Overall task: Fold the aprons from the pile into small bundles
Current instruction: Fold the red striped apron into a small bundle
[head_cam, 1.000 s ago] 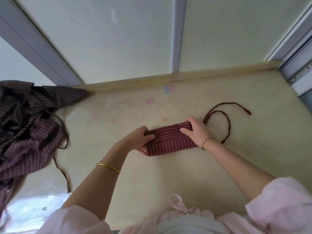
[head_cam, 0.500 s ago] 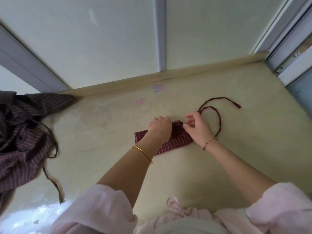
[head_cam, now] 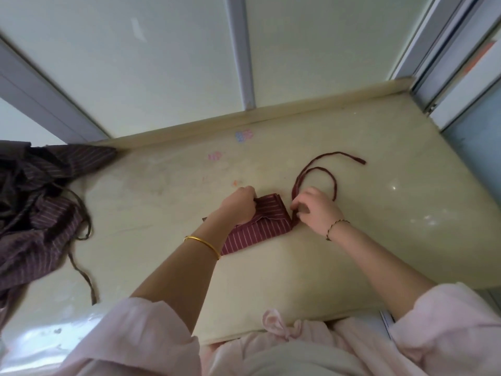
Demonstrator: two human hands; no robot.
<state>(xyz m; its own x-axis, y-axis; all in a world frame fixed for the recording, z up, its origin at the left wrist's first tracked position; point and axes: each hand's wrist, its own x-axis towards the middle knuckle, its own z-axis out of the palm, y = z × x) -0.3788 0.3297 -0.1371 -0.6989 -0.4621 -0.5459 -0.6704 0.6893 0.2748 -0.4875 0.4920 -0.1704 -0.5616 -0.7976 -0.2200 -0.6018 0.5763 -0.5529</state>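
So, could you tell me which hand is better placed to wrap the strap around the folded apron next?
Probably the right hand: it is already pinching the strap at the folded apron's right end, while the left hand is pressing the bundle down.

no readable text, labels, brands, numbers or signs anywhere

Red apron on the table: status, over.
Left hand pressing the folded red apron flat. Right hand pinching its strap. Apron pile far left, nothing blocking.
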